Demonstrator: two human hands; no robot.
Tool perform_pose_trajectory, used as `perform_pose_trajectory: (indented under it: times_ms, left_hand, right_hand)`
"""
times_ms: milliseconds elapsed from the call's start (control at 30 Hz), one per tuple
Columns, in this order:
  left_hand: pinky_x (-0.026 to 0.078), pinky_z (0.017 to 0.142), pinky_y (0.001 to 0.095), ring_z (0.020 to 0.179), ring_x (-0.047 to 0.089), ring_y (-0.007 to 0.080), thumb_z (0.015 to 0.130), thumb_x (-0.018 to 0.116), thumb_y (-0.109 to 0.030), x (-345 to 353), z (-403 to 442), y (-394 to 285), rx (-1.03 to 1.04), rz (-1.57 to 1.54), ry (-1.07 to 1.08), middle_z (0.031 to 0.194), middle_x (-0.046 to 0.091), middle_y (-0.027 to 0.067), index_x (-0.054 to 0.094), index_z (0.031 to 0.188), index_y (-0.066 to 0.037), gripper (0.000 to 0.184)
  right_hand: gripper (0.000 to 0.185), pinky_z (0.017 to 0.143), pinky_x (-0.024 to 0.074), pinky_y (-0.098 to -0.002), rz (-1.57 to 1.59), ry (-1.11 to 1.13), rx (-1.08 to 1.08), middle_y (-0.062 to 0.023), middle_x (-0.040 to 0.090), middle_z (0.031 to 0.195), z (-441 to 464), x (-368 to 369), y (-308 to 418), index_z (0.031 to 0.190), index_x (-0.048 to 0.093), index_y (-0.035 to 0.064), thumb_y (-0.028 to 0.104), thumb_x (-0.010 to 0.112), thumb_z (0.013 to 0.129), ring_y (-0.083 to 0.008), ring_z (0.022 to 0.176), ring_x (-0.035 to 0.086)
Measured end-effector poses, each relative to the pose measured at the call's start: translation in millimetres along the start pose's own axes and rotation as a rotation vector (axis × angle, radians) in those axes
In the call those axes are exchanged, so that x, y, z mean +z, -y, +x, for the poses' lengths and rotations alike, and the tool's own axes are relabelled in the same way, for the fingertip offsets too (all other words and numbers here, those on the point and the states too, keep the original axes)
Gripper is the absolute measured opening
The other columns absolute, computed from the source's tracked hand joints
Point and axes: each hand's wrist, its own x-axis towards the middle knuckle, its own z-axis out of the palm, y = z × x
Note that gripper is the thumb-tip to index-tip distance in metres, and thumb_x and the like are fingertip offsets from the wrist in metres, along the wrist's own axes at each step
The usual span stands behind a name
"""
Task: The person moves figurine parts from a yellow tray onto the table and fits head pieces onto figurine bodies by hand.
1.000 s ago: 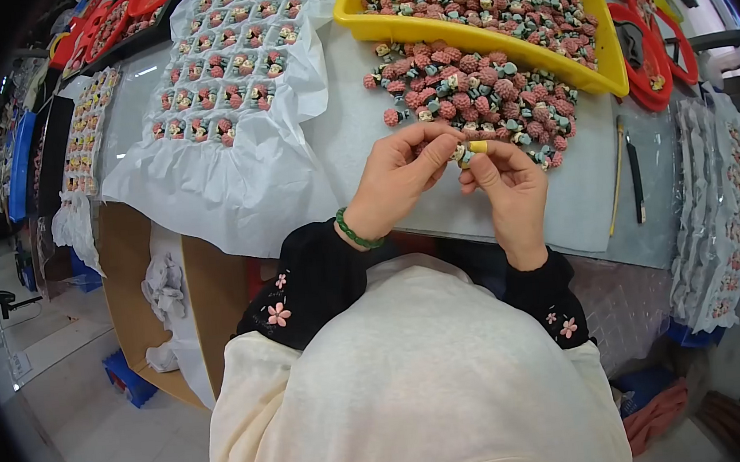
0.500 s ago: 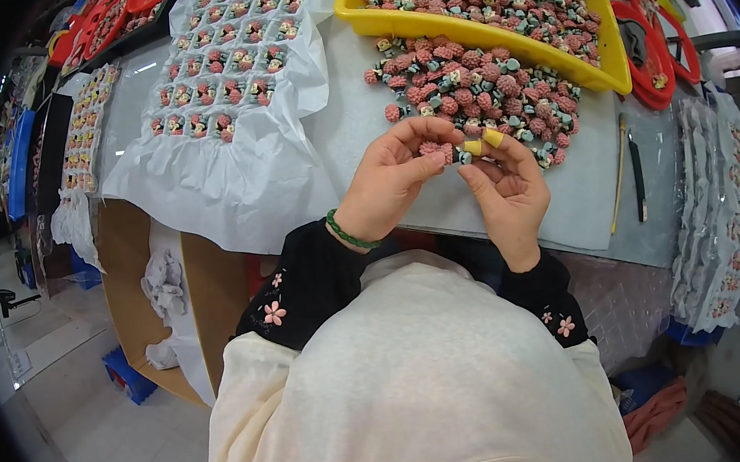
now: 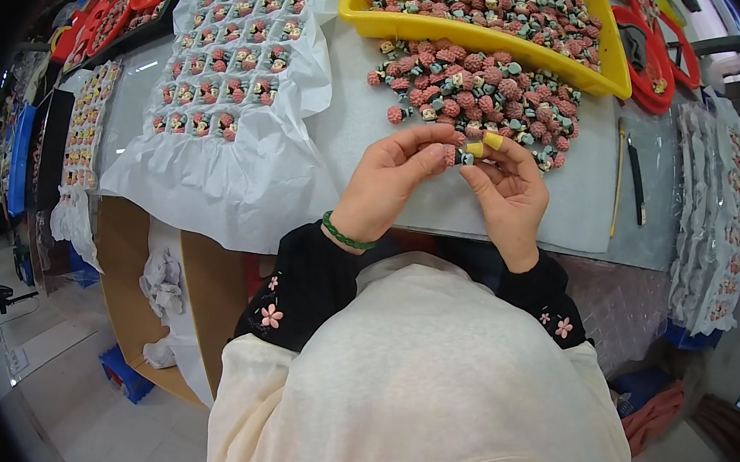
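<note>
A small figurine (image 3: 451,155) with a bumpy pink head and a dark and grey-blue lower part is held between my two hands. The thumb and fingertips of my left hand (image 3: 390,180) pinch it at the pink end. My right hand (image 3: 511,198) has its thumb and a fingertip closed at the grey-blue end; two of its fingers wear yellow tape (image 3: 493,140). Just beyond the fingers lies a loose heap of similar figurines (image 3: 490,86) on the white-covered table (image 3: 336,158).
Behind the heap stands a yellow bin (image 3: 493,25) full of figurines. At left, a paper-lined tray (image 3: 233,61) holds figurines in rows. A brush (image 3: 618,180) and a black tool (image 3: 637,183) lie at right, near stacked trays (image 3: 712,216). An open cardboard box (image 3: 215,290) stands below.
My left fingers have shifted on the pink end, and less pink shows between them. The right hand stays almost where it was. The view has moved slightly.
</note>
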Motion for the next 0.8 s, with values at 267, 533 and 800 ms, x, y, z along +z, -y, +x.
perform_pose_trajectory:
  times_ms: [267,533,800]
  left_hand:
    - [0.040,0.080,0.0206,0.092,0.050,0.0081,0.089,0.048,-0.009,3,-2,3,-0.068,0.146,-0.013,0.113,0.053,0.0057,0.049,0.117,0.002,0.030]
    - [0.043,0.083,0.0247,0.099,0.053,0.0147,0.086,0.049,-0.001,5,-1,-1,0.106,-0.010,-0.058,0.110,0.055,0.0097,0.047,0.118,0.003,0.032]
    - [0.044,0.082,0.0239,0.095,0.053,0.0108,0.082,0.054,0.002,5,-10,8,0.178,0.316,-0.104,0.107,0.059,0.0090,0.051,0.116,0.003,0.034]
  right_hand:
    - [0.040,0.081,0.0471,-0.0246,-0.004,-0.001,0.004,-0.0118,0.053,0.103,-2,1,1,0.112,0.046,-0.0035,-0.010,0.060,0.075,-0.0158,0.094,0.055]
    - [0.018,0.069,0.0450,-0.0194,0.051,0.075,0.108,-0.0039,0.057,0.091,3,-1,14,0.094,0.057,-0.0019,0.000,0.064,0.077,-0.0084,0.077,0.054]
    - [0.013,0.066,0.0455,-0.0197,0.038,0.077,0.179,-0.0032,0.059,0.085,5,11,14,0.090,0.058,-0.0016,-0.002,0.062,0.077,-0.0082,0.073,0.055]
